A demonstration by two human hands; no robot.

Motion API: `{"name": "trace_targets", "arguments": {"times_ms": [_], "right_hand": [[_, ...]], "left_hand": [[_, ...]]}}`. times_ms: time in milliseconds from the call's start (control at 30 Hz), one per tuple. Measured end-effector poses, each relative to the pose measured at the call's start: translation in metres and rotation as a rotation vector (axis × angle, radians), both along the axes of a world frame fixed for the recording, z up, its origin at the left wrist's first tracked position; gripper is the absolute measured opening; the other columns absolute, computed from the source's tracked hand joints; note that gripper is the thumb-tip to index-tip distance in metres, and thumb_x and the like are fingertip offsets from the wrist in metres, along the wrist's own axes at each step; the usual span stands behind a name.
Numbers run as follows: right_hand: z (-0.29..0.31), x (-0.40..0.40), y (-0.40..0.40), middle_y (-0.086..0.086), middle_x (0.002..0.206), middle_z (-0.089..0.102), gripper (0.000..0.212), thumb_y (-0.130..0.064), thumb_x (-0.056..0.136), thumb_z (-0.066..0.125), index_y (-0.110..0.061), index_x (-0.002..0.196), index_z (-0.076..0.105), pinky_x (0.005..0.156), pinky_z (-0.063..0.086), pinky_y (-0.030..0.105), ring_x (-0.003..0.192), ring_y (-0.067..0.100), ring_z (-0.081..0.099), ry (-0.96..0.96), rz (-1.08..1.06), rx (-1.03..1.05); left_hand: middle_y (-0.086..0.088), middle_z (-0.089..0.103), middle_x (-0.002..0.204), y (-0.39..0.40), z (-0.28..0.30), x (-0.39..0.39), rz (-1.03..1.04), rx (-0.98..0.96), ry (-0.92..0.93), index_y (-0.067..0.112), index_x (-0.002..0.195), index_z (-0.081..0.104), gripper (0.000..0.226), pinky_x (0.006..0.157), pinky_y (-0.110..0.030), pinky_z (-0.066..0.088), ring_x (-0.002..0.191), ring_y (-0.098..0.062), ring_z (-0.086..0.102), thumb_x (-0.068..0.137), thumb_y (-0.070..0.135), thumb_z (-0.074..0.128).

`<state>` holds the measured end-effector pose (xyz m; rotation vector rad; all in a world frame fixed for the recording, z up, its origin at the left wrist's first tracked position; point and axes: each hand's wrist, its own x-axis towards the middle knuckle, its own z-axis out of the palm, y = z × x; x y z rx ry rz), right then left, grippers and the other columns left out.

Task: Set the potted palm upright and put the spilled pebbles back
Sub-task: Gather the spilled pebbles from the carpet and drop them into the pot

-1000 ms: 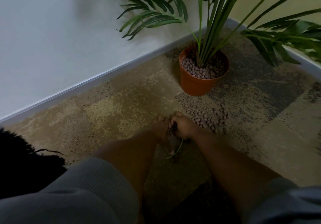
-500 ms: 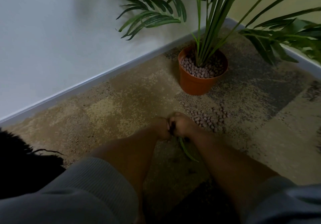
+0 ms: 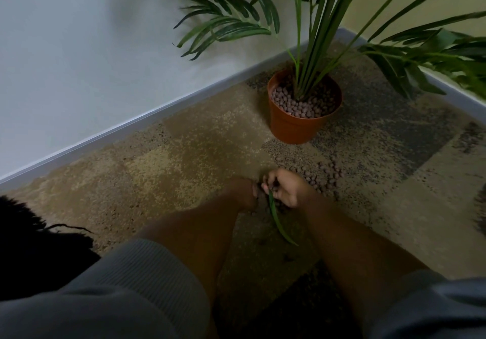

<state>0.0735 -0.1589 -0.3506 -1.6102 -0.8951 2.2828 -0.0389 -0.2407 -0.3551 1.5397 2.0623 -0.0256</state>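
The palm pot (image 3: 297, 125) stands upright near the wall corner, and spilled pebbles (image 3: 322, 177) lie on the carpet (image 3: 184, 160) in front of it. My 2 hands are together: the right hand (image 3: 285, 189) curls its fingers on a green leaf (image 3: 278, 223) (some pebbles maybe inside, I cannot tell), the left hand (image 3: 243, 192) is loosely closed beside it

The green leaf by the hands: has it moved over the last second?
Yes. The green leaf swung from pointing left to pointing right, away from the left hand, while the pot stayed put.

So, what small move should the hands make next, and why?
Probably carry the gathered pebbles to the pot. It already stands upright, the right hand seems closed on a few plus a loose green leaf, and more spilled pebbles remain on the carpet.
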Motion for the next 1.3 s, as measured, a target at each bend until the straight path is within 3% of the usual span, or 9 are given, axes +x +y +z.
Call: {"name": "trace_targets", "arguments": {"times_ms": [267,433,500,633,767,867,1000,1100,1300], "right_hand": [[0.006,0.000,0.002,0.003,0.072,0.047,0.013,-0.004,0.096,0.053,-0.011,0.085,0.052,0.042,0.041,0.011,0.060,0.008,0.044,0.052,-0.041,0.025],[0.014,0.002,0.004,0.009,0.076,0.050,0.018,0.001,0.093,0.039,-0.006,0.080,0.049,0.043,0.045,0.013,0.065,0.014,0.051,0.204,-0.271,-0.095],[0.018,0.002,0.005,0.011,0.082,0.051,0.018,0.002,0.090,0.036,-0.005,0.079,0.048,0.050,0.053,0.017,0.073,0.021,0.057,0.275,-0.351,-0.140],[0.033,-0.004,0.008,0.019,0.102,0.056,0.020,-0.010,0.095,0.037,-0.001,0.086,0.052,0.087,0.055,0.036,0.101,0.035,0.060,0.348,-0.454,-0.179],[0.048,-0.013,0.017,0.023,0.124,0.054,0.039,-0.024,0.103,0.030,0.004,0.124,0.048,0.098,0.050,0.042,0.120,0.034,0.054,0.316,-0.522,-0.168],[0.067,-0.016,0.027,0.020,0.118,0.059,0.034,-0.022,0.104,0.031,0.004,0.104,0.054,0.102,0.049,0.041,0.119,0.029,0.057,0.344,-0.595,-0.144],[0.099,-0.020,0.042,0.014,0.084,0.056,0.027,-0.015,0.101,0.038,-0.001,0.084,0.054,0.098,0.052,0.040,0.103,0.027,0.062,0.436,-0.669,-0.088],[0.119,-0.021,0.059,0.020,0.102,0.058,0.025,-0.012,0.100,0.034,0.000,0.090,0.053,0.100,0.050,0.041,0.115,0.030,0.058,0.529,-0.723,-0.048],[0.129,-0.020,0.092,0.022,0.139,0.049,0.045,-0.017,0.099,0.025,0.005,0.130,0.050,0.109,0.041,0.048,0.128,0.035,0.050,0.556,-0.763,0.019]], "left_hand": [[-0.008,0.070,0.108,0.004,-0.007,-0.002,0.121,-0.070,-0.141,0.010,0.101,0.072,0.024,0.090,-0.031,0.051,0.103,-0.023,0.065,0.084,0.023,0.062],[-0.009,0.063,0.081,0.011,0.001,-0.005,0.784,-0.061,-0.803,0.012,0.073,0.054,0.017,0.062,-0.021,0.059,0.071,-0.016,0.063,0.088,0.008,0.055],[-0.003,0.049,0.068,0.014,0.013,-0.003,1.041,-0.046,-1.121,0.012,0.070,0.049,0.022,0.046,-0.013,0.049,0.058,-0.007,0.048,0.090,0.003,0.046],[-0.004,0.044,0.066,0.017,0.028,-0.009,1.212,-0.029,-1.542,0.012,0.071,0.045,0.019,0.058,-0.019,0.041,0.061,-0.012,0.045,0.088,0.012,0.038],[-0.002,0.046,0.069,0.038,0.038,-0.007,1.315,0.065,-1.623,0.012,0.072,0.048,0.028,0.051,-0.018,0.045,0.062,-0.010,0.046,0.095,0.025,0.040],[-0.003,0.049,0.072,0.063,0.047,-0.014,1.479,0.225,-1.629,0.008,0.074,0.050,0.030,0.043,-0.015,0.049,0.065,-0.010,0.050,0.100,0.018,0.038],[-0.002,0.063,0.107,0.091,0.086,-0.011,1.503,0.360,-1.748,0.009,0.115,0.063,0.026,0.073,-0.018,0.054,0.098,-0.009,0.064,0.101,0.020,0.043],[-0.006,0.056,0.136,0.111,0.116,-0.002,1.380,0.442,-1.813,0.007,0.133,0.052,0.037,0.086,-0.020,0.049,0.125,-0.013,0.054,0.103,0.021,0.036],[-0.016,0.055,0.127,0.143,0.147,0.001,1.095,0.438,-1.757,-0.001,0.134,0.047,0.039,0.109,-0.041,0.040,0.092,-0.025,0.059,0.104,0.015,0.027]]}}
